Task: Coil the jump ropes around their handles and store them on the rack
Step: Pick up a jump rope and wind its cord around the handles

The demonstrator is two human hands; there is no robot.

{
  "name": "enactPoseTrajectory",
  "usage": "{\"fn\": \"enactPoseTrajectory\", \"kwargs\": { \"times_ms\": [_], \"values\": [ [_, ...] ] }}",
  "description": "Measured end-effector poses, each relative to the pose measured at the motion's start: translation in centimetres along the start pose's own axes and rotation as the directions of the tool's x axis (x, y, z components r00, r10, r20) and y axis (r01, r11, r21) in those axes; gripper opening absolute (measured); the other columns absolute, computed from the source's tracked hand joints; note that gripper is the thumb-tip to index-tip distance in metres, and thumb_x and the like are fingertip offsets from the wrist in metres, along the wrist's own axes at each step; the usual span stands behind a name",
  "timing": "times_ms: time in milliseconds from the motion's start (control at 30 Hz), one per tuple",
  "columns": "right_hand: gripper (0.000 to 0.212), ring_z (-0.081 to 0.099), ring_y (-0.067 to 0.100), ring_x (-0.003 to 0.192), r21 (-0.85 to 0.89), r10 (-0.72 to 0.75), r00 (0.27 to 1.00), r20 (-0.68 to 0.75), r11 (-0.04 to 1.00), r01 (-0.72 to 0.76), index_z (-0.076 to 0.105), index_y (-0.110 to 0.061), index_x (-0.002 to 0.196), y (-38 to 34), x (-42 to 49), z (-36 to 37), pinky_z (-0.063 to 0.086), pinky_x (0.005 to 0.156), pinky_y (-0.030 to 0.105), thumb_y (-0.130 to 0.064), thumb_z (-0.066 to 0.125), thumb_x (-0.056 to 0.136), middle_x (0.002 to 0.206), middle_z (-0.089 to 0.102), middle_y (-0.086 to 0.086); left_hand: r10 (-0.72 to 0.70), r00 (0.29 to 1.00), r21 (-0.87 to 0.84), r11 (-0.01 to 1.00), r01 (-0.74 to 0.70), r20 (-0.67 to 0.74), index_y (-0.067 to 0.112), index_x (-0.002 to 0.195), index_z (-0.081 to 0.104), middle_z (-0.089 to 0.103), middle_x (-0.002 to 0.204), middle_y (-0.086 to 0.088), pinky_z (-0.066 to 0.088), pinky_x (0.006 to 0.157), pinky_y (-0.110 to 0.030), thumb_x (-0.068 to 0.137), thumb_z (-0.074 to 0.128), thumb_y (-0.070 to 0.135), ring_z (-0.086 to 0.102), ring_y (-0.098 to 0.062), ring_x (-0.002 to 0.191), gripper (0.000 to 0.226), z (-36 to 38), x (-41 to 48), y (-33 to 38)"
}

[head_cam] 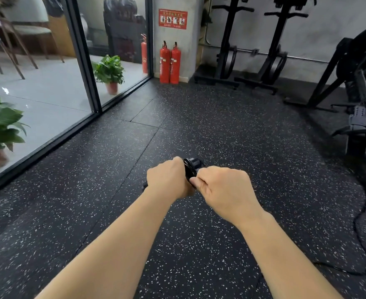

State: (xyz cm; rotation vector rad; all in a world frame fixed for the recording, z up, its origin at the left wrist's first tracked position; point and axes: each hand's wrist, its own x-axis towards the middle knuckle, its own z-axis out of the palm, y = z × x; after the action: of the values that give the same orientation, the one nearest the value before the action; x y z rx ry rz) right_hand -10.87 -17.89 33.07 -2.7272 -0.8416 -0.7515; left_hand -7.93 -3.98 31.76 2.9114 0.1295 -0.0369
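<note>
Centre of the frame, just below the middle: left hand (169, 179) clenched in a full fist around the black jump rope handles (191, 168), back of the hand up, handle tops poking out past the knuckles, a dark end showing at the wrist side. Thin black rope (187, 172) wound in tight turns around the handles just beside that fist. Right hand (225, 187) curled close against it, fingers bent inward, thumb and forefinger pinched at the coil; whether gripping the rope itself or only pressing it, cannot tell. Both forearms bare, reaching up from the bottom edge over the speckled rubber floor (199, 126). Upper centre: two red fire extinguishers (170, 63) against the wall.
</note>
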Motion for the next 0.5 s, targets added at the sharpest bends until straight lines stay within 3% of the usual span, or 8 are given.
{"fn": "enactPoseTrajectory", "kwargs": {
  "times_ms": [167,233,267,333,400,500],
  "values": [
    [0.046,0.052,0.024,0.04,-0.052,-0.009,1.0,-0.013,0.999,0.008,0.046,-0.021,0.054,0.5,0.2,0.4,0.027,0.041,0.023,-0.046,0.035,0.092,0.048,0.056,-0.004,0.26,0.961,0.128,0.954,-0.271,0.092,0.022,0.109,0.05,0.064,0.109,0.005,0.04,0.079,-0.032,0.077,0.07,0.042,0.062,-0.022,0.106,0.042,0.1,-0.8,1.3],
    [0.051,0.044,0.026,0.041,-0.029,0.035,0.999,0.0,0.999,-0.035,0.038,-0.02,0.053,1.1,0.2,0.4,0.028,0.043,0.025,-0.05,0.032,0.094,0.044,0.05,-0.003,0.398,0.909,0.162,0.896,-0.414,0.124,0.028,0.091,0.056,0.059,0.091,0.01,0.04,0.084,-0.03,0.08,0.067,0.043,0.057,-0.019,0.101,0.021,0.3,-1.5,1.8],
    [0.052,0.038,0.025,0.042,-0.012,0.054,0.999,0.002,0.998,-0.054,0.029,-0.021,0.053,1.4,0.3,0.2,0.026,0.044,0.026,-0.053,0.032,0.094,0.042,0.042,-0.004,0.474,0.872,0.173,0.855,-0.488,0.122,0.028,0.08,0.053,0.052,0.079,0.012,0.039,0.089,-0.031,0.082,0.065,0.041,0.053,-0.018,0.095,0.018,0.3,-1.9,2.1],
    [0.056,0.036,0.023,0.046,0.021,0.101,0.994,0.042,0.995,-0.102,0.021,-0.02,0.055,1.9,0.4,-0.1,0.028,0.047,0.03,-0.062,0.026,0.092,0.043,0.031,-0.005,0.586,0.803,0.149,0.789,-0.596,0.108,0.027,0.077,0.047,0.036,0.067,0.014,0.035,0.101,-0.034,0.082,0.064,0.036,0.047,-0.017,0.087,0.019,0.7,-2.3,2.5],
    [0.064,0.041,0.022,0.052,0.073,0.175,0.98,0.09,0.981,-0.182,0.026,-0.018,0.056,2.4,0.3,-0.4,0.031,0.051,0.032,-0.073,0.021,0.09,0.046,0.037,-0.003,0.643,0.763,0.067,0.761,-0.646,0.065,0.026,0.09,0.051,0.033,0.069,0.015,0.032,0.104,-0.036,0.08,0.066,0.035,0.049,-0.018,0.088,0.02,1.0,-2.5,2.8],
    [0.073,0.052,0.02,0.059,0.155,0.285,0.953,0.101,0.942,-0.298,0.037,-0.016,0.056,3.4,0.3,-0.7,0.041,0.059,0.033,-0.083,0.022,0.081,0.053,0.054,-0.002,0.69,0.724,0.038,0.723,-0.69,0.021,0.02,0.096,0.045,0.049,0.077,0.011,0.035,0.098,-0.042,0.078,0.066,0.043,0.051,-0.019,0.087,0.035,0.9,-3.0,3.0]
  ]
}}
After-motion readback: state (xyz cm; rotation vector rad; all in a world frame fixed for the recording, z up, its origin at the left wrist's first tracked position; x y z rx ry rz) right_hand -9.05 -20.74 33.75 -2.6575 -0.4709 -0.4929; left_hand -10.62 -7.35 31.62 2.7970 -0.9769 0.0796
